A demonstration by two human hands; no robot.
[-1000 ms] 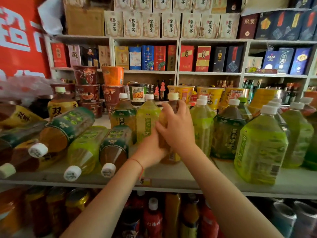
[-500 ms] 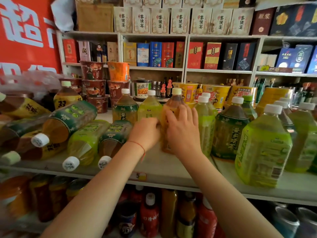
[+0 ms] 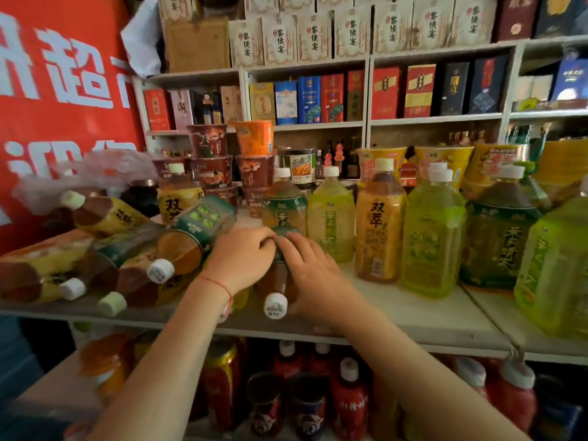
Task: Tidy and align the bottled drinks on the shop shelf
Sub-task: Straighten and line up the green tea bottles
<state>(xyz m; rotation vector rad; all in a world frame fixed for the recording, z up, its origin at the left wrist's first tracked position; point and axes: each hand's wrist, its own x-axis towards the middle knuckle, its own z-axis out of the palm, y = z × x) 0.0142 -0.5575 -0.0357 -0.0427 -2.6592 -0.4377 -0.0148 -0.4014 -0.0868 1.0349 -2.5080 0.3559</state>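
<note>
Bottled drinks: they sit on the white shelf, some lying down and some standing up.
Pile on the left: the fallen bottles lie on their sides with white caps facing us, heaped on each other, so they likely need standing up.
Left hand: its grip is curled over the top of the lying bottle, fingers bent and pressed on it.
Lying bottle: it is brown tea in smooth, clear plastic, with a dark green label and a round white cap facing us at the front of the shelf.
Right hand: its grip is wrapped on the same bottle's right side, likely to help lift it.
Standing row: the yellow bottle and green bottle stand up straight, touching side by side, labels facing out.
</note>
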